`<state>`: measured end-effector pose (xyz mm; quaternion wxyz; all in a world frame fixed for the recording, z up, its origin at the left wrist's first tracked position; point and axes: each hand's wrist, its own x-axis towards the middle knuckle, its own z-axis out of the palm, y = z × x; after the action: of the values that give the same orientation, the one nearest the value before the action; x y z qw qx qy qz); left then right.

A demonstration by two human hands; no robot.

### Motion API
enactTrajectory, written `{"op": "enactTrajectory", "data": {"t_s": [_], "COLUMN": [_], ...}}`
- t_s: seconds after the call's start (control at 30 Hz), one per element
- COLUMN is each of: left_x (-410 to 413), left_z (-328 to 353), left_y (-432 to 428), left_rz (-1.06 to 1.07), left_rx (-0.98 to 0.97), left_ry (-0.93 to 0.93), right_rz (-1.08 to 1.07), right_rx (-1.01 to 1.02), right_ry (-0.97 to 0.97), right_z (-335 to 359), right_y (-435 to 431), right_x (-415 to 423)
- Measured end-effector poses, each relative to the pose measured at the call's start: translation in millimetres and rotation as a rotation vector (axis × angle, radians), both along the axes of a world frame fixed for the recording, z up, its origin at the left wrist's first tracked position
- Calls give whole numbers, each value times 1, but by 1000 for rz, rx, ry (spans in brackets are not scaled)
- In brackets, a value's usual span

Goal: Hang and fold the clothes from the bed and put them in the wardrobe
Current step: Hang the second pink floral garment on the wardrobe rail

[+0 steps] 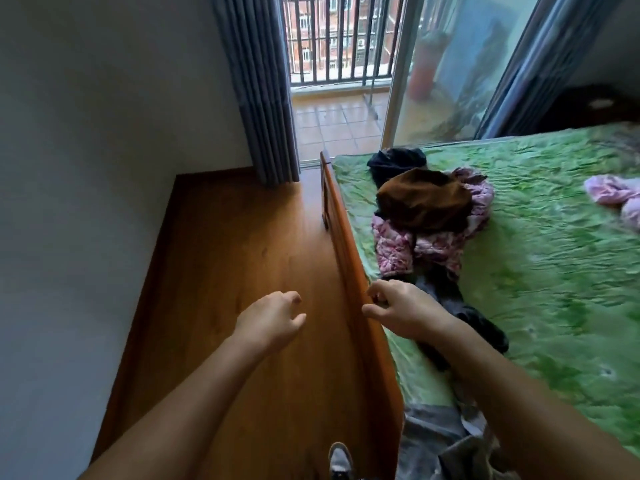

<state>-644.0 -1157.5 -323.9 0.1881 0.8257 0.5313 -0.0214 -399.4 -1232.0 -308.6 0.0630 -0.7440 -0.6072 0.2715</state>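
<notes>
Green bed [519, 271] | clothes pile [429, 216] beyond right hand [398, 308], curled, grip unclear | left hand [273, 320] loose, empty, over floor [225, 254] | dark garment [485, 327] partly behind right arm

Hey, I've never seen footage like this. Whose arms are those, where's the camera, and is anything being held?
This is one picture from a wide-angle camera worn on a person's head, looking forward and down, so the two bare arms are that person's own. The left hand hangs over the wooden floor, fingers loosely curled, holding nothing. The right hand reaches beside the bed's wooden board and seems empty too. On the green bedspread lies a pile of clothes: a brown garment on a pink quilted jacket, a black garment behind, a dark grey one nearer.
</notes>
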Motion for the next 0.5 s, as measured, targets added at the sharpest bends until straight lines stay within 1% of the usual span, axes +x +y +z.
{"op": "enactTrajectory", "data": {"t_s": [0.23,0.5], "left_x": [70,128], "left_z": [-11,-27], "left_y": [133,292], "left_rz": [-147,-480], "left_rx": [-11,-15], "left_ry": [-30,19], "right_rz": [-179,-458], "right_rx": [-24,-65], "right_ry": [5,-46], "right_z": [-11,-38], "right_y": [89,198], "right_x": [59,88]}}
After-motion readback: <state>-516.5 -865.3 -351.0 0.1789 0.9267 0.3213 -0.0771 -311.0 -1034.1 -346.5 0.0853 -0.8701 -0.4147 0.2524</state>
